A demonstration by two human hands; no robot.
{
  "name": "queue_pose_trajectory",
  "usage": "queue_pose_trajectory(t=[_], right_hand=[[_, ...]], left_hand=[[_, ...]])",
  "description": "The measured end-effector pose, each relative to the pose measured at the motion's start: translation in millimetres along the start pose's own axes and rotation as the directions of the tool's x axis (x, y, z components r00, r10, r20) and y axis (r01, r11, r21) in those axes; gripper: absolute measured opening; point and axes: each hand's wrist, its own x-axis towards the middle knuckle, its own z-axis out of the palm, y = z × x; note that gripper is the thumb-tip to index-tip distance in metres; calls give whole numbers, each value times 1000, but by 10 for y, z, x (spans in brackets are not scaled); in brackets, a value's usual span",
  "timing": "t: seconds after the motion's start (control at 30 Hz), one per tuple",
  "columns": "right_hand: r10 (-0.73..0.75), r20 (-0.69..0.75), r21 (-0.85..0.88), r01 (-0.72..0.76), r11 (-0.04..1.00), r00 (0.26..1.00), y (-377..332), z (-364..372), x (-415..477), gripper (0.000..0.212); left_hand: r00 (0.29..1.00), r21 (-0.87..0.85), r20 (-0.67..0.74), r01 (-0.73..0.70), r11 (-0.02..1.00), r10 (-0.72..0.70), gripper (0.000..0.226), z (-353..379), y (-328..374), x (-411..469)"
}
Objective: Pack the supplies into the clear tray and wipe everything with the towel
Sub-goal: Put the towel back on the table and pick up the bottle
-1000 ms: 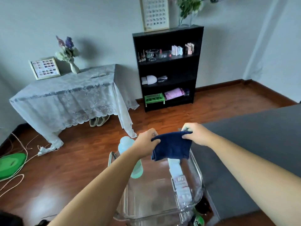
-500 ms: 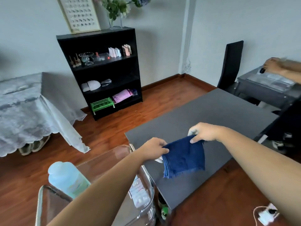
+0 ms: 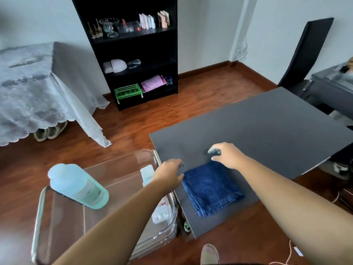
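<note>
Head view: the towel is laid folded on the table, likely for wiping, left hand and right hand held slack, empty, beside it

folded towel on grey table

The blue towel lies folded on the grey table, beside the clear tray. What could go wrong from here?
1. The towel lies close to the near edge of the grey table; a careless pull might drag it onto the floor.
2. The forearm of the left hand crosses over the clear tray; it may knock the tilted bottle.
</note>
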Motion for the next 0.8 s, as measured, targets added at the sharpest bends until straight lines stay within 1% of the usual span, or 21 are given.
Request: queue_pose_trajectory(t=[0.07, 0.17, 0.23, 0.33, 0.4, 0.5, 0.6, 0.7, 0.77, 0.8], right_hand=[[-45, -24, -1, 45, 999, 999, -161, -30, 68, 23], [-142, -11, 20, 142, 990, 990, -587, -10, 175, 19], [-207, 5, 37, 206, 978, 978, -926, 64, 246, 18], [-317, 47, 62, 314, 947, 947, -1531, 276, 322, 19], [-377, 85, 87, 370, 925, 922, -1894, 448, 343, 20], [-453, 129, 93, 444, 891, 882, -2376, 764, 324, 23], [-487, 170, 96, 477, 874, 857, -2678, 1084, 281, 29], [-490, 218, 95, 482, 871, 844, -2866, 1371, 272, 43], [-467, 231, 95, 458, 884, 853, -2934, 1508, 275, 56], [-455, 238, 101, 444, 890, 858, -2972, 1568, 291, 62]], left_hand=[[999, -24, -40, -9, 1000, 8, 38, -103, -63, -42], [994, -43, -110, 4, 999, -8, 41, -353, -218, -177], [980, -51, -197, 23, 998, -33, 38, -557, -346, -306], [913, -120, -383, 101, 988, -140, 30, -835, -620, -628], [863, -157, -456, 162, 974, -217, 25, -934, -824, -886], [804, -245, -476, 268, 932, -356, 20, -945, -1195, -1324], [742, -271, -479, 384, 882, -470, 6, -890, -1551, -1663], [689, -335, -448, 461, 822, -569, 12, -844, -1809, -1856], [655, -404, -451, 455, 794, -606, 16, -846, -1945, -1882], [643, -441, -446, 447, 778, -623, 23, -860, -2018, -1874]])
